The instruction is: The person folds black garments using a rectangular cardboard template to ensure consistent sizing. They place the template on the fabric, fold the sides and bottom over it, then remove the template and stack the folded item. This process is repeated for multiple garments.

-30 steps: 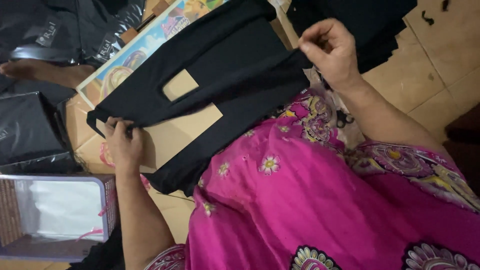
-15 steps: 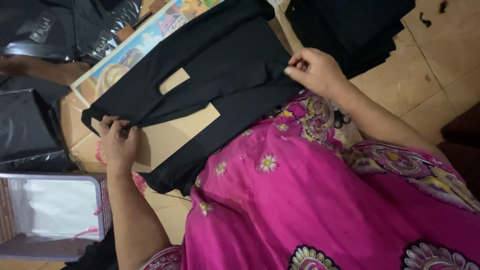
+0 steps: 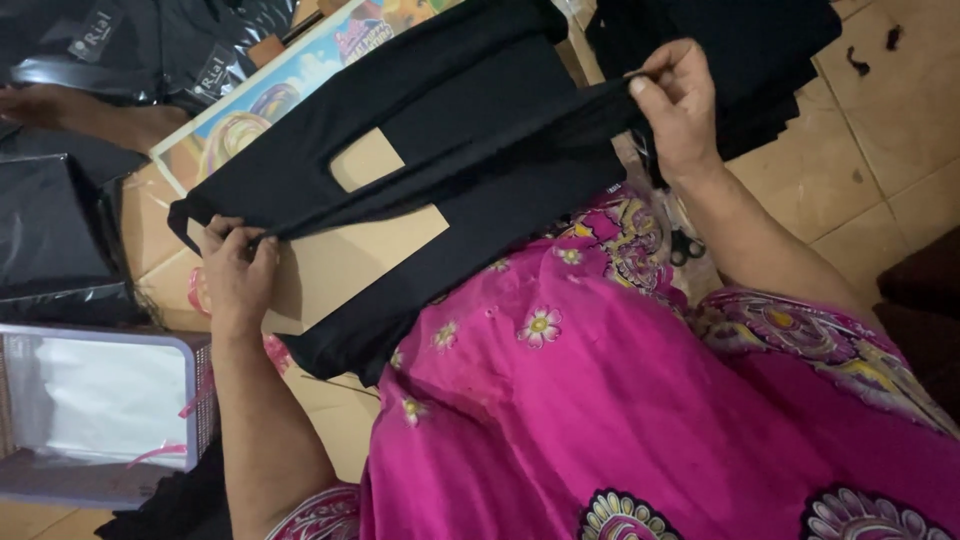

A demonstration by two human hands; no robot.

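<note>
Head view: a person in a bright pink flowered dress (image 3: 620, 420) sits on the floor with a black garment (image 3: 440, 140) stretched between both hands over a sheet of brown cardboard (image 3: 370, 240). The left hand (image 3: 238, 275), at about eight o'clock from the garment's middle, is closed in a pinch on the lower edge of the cloth where it lies on the cardboard. The right hand (image 3: 675, 105), at two o'clock, is closed on the opposite edge, thumb pressed over a fold, lifting it slightly. The fabric sags and creases between the two grips, so it looks light, soft and limp, not slippery and not fragile; it seems best taken by its hems or corners, as here, since a hold in the middle would only bunch it. At eleven o'clock a colourful printed board (image 3: 270, 90) shows from under the garment, with glossy black plastic packets (image 3: 150, 40) beyond it and another person's arm (image 3: 80, 112) resting there. A pale plastic basket (image 3: 95, 410) sits at eight o'clock, more black cloth (image 3: 740, 50) is piled at one o'clock, and the tiled floor (image 3: 880, 150) shows at three o'clock.
</note>
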